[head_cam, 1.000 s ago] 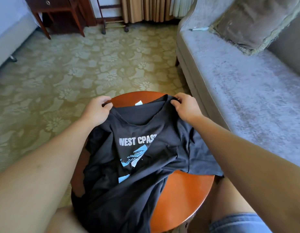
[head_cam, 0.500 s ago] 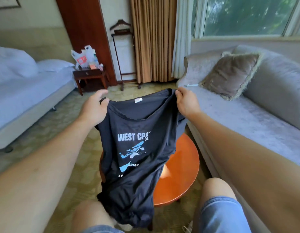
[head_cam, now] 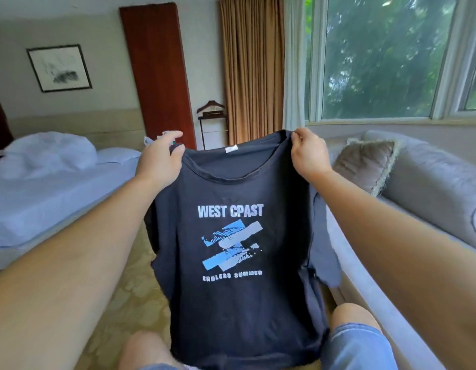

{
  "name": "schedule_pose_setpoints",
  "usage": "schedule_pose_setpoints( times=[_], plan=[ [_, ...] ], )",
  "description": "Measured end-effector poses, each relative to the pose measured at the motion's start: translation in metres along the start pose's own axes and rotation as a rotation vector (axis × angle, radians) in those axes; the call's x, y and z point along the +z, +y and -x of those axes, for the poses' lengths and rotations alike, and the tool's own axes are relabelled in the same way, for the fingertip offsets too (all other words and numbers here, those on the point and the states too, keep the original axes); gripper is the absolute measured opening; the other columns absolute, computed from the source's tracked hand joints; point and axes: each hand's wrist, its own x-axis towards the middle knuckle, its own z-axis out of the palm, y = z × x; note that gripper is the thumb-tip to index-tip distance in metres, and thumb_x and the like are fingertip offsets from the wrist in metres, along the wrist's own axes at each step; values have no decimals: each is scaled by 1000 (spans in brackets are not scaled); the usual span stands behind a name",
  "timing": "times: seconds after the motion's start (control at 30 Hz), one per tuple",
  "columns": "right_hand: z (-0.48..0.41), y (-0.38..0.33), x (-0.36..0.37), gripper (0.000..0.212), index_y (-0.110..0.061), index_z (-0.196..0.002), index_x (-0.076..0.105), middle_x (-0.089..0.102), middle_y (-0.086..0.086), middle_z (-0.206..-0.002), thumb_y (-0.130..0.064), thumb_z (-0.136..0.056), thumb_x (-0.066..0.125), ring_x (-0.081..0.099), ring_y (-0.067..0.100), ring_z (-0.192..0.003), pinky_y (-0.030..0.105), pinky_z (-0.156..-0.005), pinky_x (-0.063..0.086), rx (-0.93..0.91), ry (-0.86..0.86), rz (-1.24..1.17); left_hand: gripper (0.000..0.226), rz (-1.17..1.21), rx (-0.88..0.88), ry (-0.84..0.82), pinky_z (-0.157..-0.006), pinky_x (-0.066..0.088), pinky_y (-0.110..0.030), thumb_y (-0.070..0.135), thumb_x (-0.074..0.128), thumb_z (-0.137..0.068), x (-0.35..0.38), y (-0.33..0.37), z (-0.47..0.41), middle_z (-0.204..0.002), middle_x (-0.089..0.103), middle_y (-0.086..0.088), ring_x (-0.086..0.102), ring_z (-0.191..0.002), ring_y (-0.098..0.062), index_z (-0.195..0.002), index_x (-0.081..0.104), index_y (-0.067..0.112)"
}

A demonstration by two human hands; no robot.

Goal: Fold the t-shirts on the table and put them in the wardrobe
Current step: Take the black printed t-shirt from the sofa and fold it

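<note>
Head view, forward over two outstretched bare forearms. Shows one dark t-shirt (head_cam: pixel 231 303) hanging upright in the air, printed front toward the camera, stretched between two hands at its shoulders.

Left hand (head_cam: pixel 159 161): thumb and fingers closed in a pinch on the shoulder at the left of the frame, just beside the neckline, with one finger raised slightly above the cloth.

Right hand (head_cam: pixel 307 153): fingers curled over the top edge of the opposite shoulder, gripping the fabric.

Shirt details:
- one small white label inside the back of the neck
- one line of white lettering, "WEST CPAST"
- one graphic of blue and grey bars beneath it
- one smaller line, "ENDLESS SUMMER"
- one sleeve dangling loose on the right side
- hem hanging low between two bare knees, covering the lap

Surroundings, counted:
- one bed (head_cam: pixel 44 198) with pale sheets at left
- one grey sofa (head_cam: pixel 423 188) at right, carrying one fringed cushion (head_cam: pixel 365 161)
- one window (head_cam: pixel 378 57) with green foliage behind
- one tan curtain (head_cam: pixel 251 62) beside the window
- one wooden valet stand (head_cam: pixel 211 124) below the curtain
- one reddish wood panel (head_cam: pixel 156 70)
- one framed picture (head_cam: pixel 59 68) on the wall
- patterned carpet (head_cam: pixel 124 303) underfoot
</note>
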Motion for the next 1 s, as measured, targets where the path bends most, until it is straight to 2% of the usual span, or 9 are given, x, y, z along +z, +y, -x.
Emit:
schedule_pose_setpoints(
  times=[0.07, 0.17, 0.3, 0.4, 0.5, 0.63, 0.83, 1.0],
  plan=[
    [2, 10, 2, 25, -9, -90, 49, 60, 22, -94, -26, -102, 35, 53, 39, -87, 43, -74, 43, -17, -12, 63, 37, -16, -1, -25, -102, 39, -35, 24, 50, -99, 13, -8, 0, -135, 58, -7, 51, -125, -30, -136, 54, 21],
    [6, 35, 14, 24, -5, -93, 50, 62, 24, -96, -22, -103, 36, 54, 42, -90, 40, -68, 34, -47, -53, 174, 38, -25, -35, -100, -103, 40, -38, 28, 51, -98, 44, -30, 3, -133, 59, -13, 50, -124, -33, -136, 54, 24],
    [5, 78, 49, 19, -13, -85, 41, 60, 25, -94, -19, -103, 37, 54, 41, -88, 36, -65, 25, -82, -117, 282, 40, -47, -120, -191, -102, 39, -40, 35, 48, -98, 94, -62, 2, -129, 58, -15, 48, -122, -34, -138, 50, 30],
    [0, 117, 87, 18, -14, -83, 39, 56, 25, -94, -16, -102, 38, 52, 42, -87, 39, -67, 29, -115, -164, 362, 41, -93, -152, -243, -103, 38, -41, 32, 46, -100, 133, -87, -2, -125, 58, -16, 44, -125, -34, -140, 48, 29],
    [-8, 159, 130, 20, -5, -86, 48, 55, 26, -92, -15, -100, 38, 50, 42, -87, 46, -72, 35, -114, -184, 420, 42, -149, -181, -309, -107, 34, -43, 30, 44, -102, 177, -113, -10, -128, 59, -14, 40, -129, -34, -144, 44, 26],
    [-27, 216, 196, 28, 1, -86, 55, 54, 28, -85, -19, -93, 37, 53, 46, -80, 51, -70, 39, -112, -188, 507, 44, -234, -211, -403, -108, 28, -42, 31, 40, -103, 247, -156, -27, -133, 57, -12, 38, -132, -35, -146, 40, 23],
    [-42, 313, 295, 26, 1, -93, 56, 56, 28, -93, -19, -97, 39, 53, 47, -90, 50, -74, 36, -78, -355, 641, 44, -298, -280, -549, -110, 24, -42, 32, 40, -104, 364, -230, -41, -139, 54, -12, 30, -139, -37, -147, 39, 21],
    [-39, 376, 346, 27, -1, -102, 55, 56, 25, -102, -21, -103, 37, 51, 44, -98, 44, -76, 31, -41, -518, 687, 46, -372, -290, -666, -111, 21, -45, 38, 38, -104, 439, -277, -30, -146, 46, -8, 30, -139, -34, -147, 39, 22]
  ],
)
